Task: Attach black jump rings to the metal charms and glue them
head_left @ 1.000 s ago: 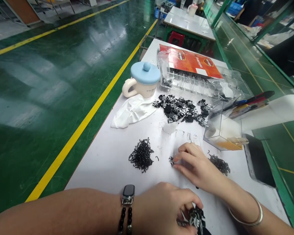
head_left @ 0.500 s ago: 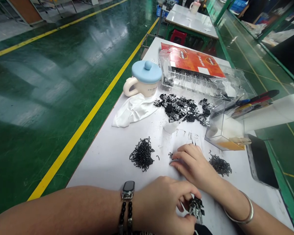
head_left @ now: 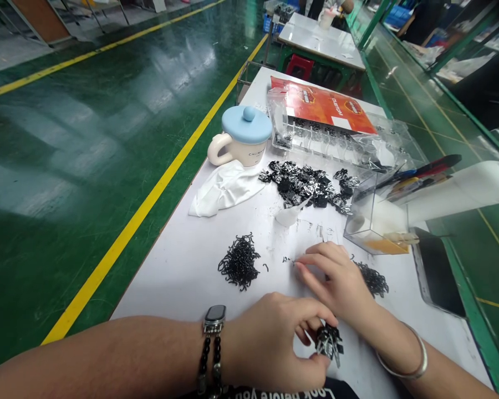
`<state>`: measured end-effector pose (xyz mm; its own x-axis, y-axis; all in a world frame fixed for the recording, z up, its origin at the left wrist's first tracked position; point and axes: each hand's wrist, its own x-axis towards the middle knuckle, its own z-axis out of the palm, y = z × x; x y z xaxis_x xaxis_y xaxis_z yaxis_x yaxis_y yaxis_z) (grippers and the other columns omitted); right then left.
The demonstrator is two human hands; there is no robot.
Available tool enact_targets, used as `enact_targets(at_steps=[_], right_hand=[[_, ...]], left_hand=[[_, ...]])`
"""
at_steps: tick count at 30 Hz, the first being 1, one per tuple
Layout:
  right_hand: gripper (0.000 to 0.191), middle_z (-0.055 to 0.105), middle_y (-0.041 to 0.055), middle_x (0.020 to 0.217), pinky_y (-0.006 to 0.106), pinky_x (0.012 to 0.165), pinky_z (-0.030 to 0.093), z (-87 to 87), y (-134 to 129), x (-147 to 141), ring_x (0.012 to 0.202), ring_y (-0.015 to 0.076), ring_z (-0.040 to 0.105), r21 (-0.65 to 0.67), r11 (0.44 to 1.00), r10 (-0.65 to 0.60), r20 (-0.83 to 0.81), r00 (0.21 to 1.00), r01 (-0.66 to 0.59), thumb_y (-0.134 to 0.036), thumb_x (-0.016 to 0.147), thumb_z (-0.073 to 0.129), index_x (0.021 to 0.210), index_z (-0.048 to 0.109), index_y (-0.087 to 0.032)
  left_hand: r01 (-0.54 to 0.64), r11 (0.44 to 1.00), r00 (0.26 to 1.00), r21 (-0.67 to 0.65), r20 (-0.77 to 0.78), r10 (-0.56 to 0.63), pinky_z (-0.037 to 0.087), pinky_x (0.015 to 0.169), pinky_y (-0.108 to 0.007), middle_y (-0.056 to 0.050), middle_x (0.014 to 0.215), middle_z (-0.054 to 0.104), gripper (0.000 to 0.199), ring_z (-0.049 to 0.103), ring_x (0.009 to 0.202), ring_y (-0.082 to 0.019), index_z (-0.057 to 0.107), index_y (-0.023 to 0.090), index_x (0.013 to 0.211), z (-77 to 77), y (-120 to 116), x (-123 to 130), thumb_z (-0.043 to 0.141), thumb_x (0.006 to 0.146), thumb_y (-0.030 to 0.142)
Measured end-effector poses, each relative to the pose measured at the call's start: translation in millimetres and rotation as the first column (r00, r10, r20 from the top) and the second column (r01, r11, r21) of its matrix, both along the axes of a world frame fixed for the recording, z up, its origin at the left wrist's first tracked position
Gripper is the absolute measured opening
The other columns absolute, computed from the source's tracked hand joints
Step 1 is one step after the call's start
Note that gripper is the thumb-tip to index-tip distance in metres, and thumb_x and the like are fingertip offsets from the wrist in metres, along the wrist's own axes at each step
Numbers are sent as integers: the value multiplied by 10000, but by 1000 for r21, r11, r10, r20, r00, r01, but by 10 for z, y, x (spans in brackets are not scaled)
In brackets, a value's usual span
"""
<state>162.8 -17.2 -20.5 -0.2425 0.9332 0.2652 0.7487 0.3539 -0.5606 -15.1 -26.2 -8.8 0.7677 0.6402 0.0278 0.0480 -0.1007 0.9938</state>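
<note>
Near the table's front edge my left hand (head_left: 280,338) grips a cluster of black and silver parts (head_left: 329,342) between thumb and fingers. My right hand (head_left: 335,277) rests farther forward on the white table (head_left: 178,277), thumb and index fingertip close together at a tiny piece. Just left of those fingertips lies a small silver part (head_left: 286,259). A pile of small black curved pieces (head_left: 240,262) sits to the left, and another such pile (head_left: 372,278) is partly behind my right hand. Beyond them is a heap of black and silver parts (head_left: 311,185) with a white nozzle bottle (head_left: 288,215) in front.
A lidded mug (head_left: 247,136) and white cloth (head_left: 227,188) stand at the left edge. Plastic trays (head_left: 324,145) under an orange sheet (head_left: 324,105) are at the back. A clear pen holder (head_left: 374,216) and a phone (head_left: 439,274) are at the right.
My right fingertips have shifted slightly right, away from the small silver part, which now shows more. My left hand still holds the cluster, raised slightly in view.
</note>
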Motion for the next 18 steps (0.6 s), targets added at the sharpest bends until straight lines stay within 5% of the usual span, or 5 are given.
enact_targets(at_steps=[6,12,18], right_hand=[[82,587,9,765,258,594,482,181,-172,106,703,129,576,-194,976,-183,-472,862,101,-205,851,560,806,620,-240],[81,574,18,789,276,610,508,65,-291,-42,731,138,580,-229,964,-254,-624,739,138,-210,843,573,810,636,-251],[158,608,32,831,251,607,517,24,-324,-89,785,142,592,-132,970,-240,-646,724,205,-134,799,619,863,673,-268]], left_hand=[[-297,955,945,0,145,294,505,877,-255,-111,1069,677,380,645,970,-196,635,138,982,56,65,-49,692,607,120],[-244,963,944,-115,201,263,443,988,-261,-108,1197,633,451,539,1187,-210,597,158,1073,47,56,-76,681,639,75],[-211,943,937,-258,220,270,475,925,-231,-97,1194,637,388,606,1090,-191,612,152,1005,112,86,-66,708,636,82]])
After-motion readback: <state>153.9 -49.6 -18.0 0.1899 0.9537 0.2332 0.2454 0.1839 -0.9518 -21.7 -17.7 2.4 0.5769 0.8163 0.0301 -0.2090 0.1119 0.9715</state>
